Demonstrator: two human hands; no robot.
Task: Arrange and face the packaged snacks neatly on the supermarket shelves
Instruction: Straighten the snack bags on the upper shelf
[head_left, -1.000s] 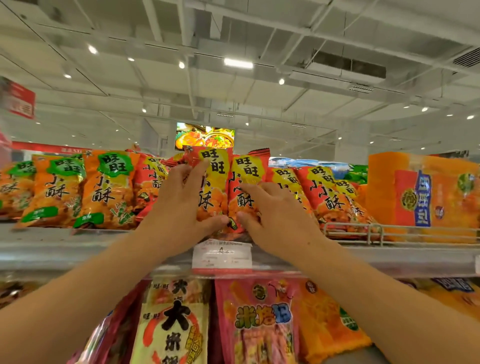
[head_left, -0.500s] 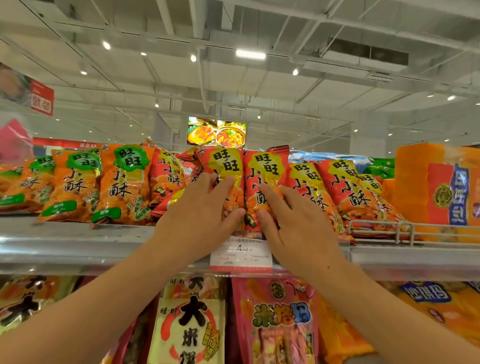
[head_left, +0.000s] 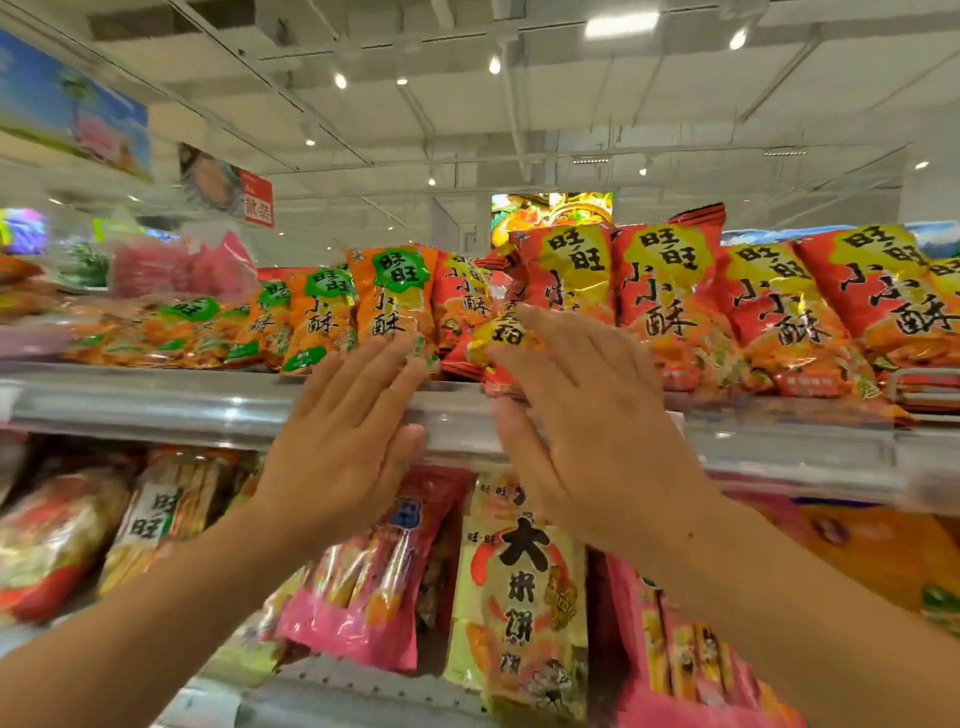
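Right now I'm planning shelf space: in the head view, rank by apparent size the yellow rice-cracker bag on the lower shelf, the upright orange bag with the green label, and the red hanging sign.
1. Yellow rice-cracker bag, largest, though it hangs nearest the camera.
2. Orange bag with the green label.
3. Red hanging sign, smallest, but it is farther away, so true size is unsure.

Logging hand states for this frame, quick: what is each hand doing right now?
Left hand: open, fingers straight, fingertips at the orange green-label snack bag; holds nothing.
Right hand: open, fingers straight, in front of the red yellow-label snack bags; holds nothing.
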